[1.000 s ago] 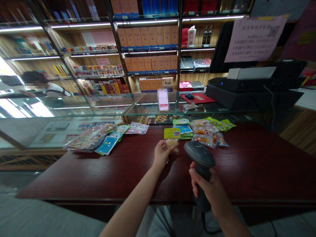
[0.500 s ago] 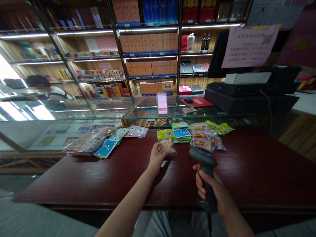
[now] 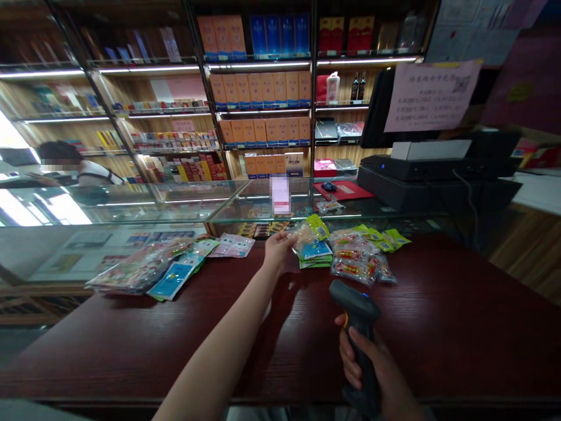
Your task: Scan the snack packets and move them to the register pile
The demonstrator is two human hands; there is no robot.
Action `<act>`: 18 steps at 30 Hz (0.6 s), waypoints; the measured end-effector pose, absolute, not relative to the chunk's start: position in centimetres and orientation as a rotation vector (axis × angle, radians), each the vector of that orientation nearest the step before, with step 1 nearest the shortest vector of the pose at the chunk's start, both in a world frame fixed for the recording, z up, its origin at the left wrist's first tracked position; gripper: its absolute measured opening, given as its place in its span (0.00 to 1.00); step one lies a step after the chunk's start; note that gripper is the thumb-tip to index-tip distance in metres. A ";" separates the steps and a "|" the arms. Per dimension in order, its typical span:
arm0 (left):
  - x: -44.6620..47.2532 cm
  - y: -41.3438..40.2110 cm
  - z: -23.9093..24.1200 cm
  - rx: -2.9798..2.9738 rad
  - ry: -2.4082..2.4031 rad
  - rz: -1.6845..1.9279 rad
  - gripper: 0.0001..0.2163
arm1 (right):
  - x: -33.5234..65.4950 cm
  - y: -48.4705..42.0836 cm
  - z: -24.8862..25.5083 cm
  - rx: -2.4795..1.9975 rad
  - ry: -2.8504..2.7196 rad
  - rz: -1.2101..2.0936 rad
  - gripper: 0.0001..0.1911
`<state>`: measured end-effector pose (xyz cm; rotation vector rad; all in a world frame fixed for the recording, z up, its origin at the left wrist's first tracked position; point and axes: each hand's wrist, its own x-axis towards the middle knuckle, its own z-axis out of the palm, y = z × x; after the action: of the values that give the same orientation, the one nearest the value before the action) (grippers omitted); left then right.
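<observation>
My left hand [image 3: 279,252] pinches the edge of a clear snack packet [image 3: 305,234] with a yellow-green top, holding it raised above the counter. Just behind and below that packet lies a stack of blue and green snack packets [image 3: 316,252], partly covered by it. My right hand [image 3: 360,356] is wrapped round the handle of a dark grey barcode scanner [image 3: 357,304], its head pointing forward and left and a small blue light showing on top. Beyond the scanner is a pile of clear packets with red and yellow labels [image 3: 354,257].
More snack packets [image 3: 177,275] lie on the left of the dark wooden counter [image 3: 175,351]. A glass display case [image 3: 219,213] runs along the back. A monitor [image 3: 379,111] and black machine [image 3: 407,175] stand at right. A person [image 3: 72,166] is at far left.
My left hand has lifted the snack packet off the counter and tilted it, over the blue and green stack. My right hand keeps hold of the scanner. The view has shifted slightly.
</observation>
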<state>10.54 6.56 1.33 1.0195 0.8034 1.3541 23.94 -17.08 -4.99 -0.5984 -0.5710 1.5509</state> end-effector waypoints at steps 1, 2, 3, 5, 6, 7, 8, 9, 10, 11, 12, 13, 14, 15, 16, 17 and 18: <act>11.1 6.9 1.4 0.982 0.788 1.345 0.19 | 23.9 -17.0 -5.1 -0.601 -0.573 1.552 0.17; 11.7 7.2 1.3 0.950 0.786 1.333 0.19 | 23.9 -17.0 -5.0 -0.606 -0.571 1.550 0.17; 12.2 7.4 1.2 0.923 0.790 1.321 0.18 | 23.8 -17.1 -5.0 -0.612 -0.561 1.547 0.17; 13.2 7.6 1.0 0.883 0.792 1.301 0.17 | 23.7 -17.2 -4.8 -0.619 -0.529 1.539 0.17; 13.7 7.7 0.9 0.874 0.788 1.290 0.17 | 23.6 -17.2 -4.6 -0.618 -0.515 1.538 0.17; 14.3 7.9 0.8 0.873 0.785 1.279 0.17 | 23.6 -17.3 -4.6 -0.611 -0.503 1.535 0.17; 14.9 8.0 0.8 0.878 0.784 1.261 0.17 | 23.6 -17.2 -4.6 -0.600 -0.500 1.540 0.17; 15.5 8.3 0.8 0.887 0.786 1.238 0.16 | 23.6 -17.1 -4.7 -0.588 -0.504 1.550 0.17; 16.2 8.6 0.8 0.902 0.794 1.210 0.15 | 23.7 -17.0 -4.8 -0.576 -0.510 1.562 0.17; 17.0 8.9 0.9 0.919 0.805 1.181 0.14 | 23.8 -16.9 -4.9 -0.565 -0.513 1.573 0.17; 17.9 9.2 0.9 0.937 0.817 1.154 0.13 | 24.0 -16.8 -5.1 -0.553 -0.516 1.584 0.16; 18.8 9.6 1.0 0.954 0.830 1.131 0.13 | 24.1 -16.7 -5.2 -0.540 -0.518 1.595 0.16; 19.7 10.0 1.1 0.969 0.844 1.115 0.12 | 24.2 -16.6 -5.3 -0.528 -0.516 1.601 0.15; 20.7 10.4 1.1 0.982 0.855 1.108 0.12 | 24.3 -16.5 -5.3 -0.517 -0.509 1.600 0.15; 21.6 10.8 1.2 0.992 0.863 1.107 0.11 | 24.3 -16.5 -5.2 -0.507 -0.500 1.599 0.15; 22.4 11.2 1.1 0.999 0.869 1.114 0.11 | 24.3 -16.4 -5.1 -0.503 -0.489 1.596 0.16; 23.2 11.5 1.1 1.007 0.879 1.128 0.12 | 24.2 -16.4 -5.0 -0.504 -0.478 1.592 0.16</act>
<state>23.16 11.49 1.10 1.0069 0.8786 1.1277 24.22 -16.43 -4.99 -0.5042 -0.4781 1.5915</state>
